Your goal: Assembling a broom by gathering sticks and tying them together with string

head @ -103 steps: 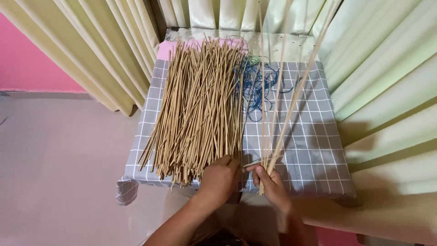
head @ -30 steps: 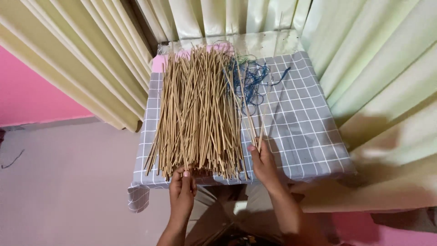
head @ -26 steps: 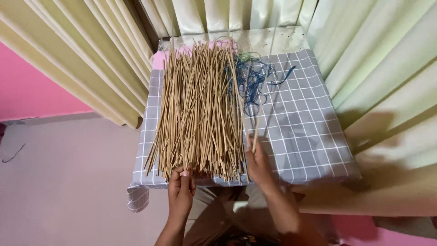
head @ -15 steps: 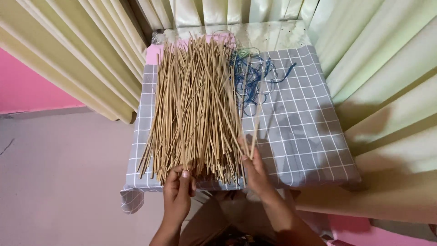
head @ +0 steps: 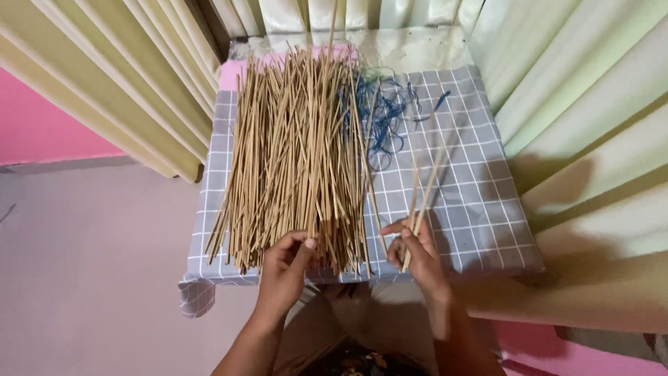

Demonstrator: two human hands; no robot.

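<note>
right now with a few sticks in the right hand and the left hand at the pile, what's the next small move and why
Probably draw one stick toward the body out of the pile of sticks with the left hand and pass it to the right hand. The left fingers already pinch at the pile's near end, and the right hand holds a few sticks raised and apart from the pile.

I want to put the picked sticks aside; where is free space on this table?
The checked cloth is bare right of the right hand, up to the curtain. The left half is crowded by the stick pile; blue string fills the far middle.

bare forearms, no sleeves, khaki trousers
</note>
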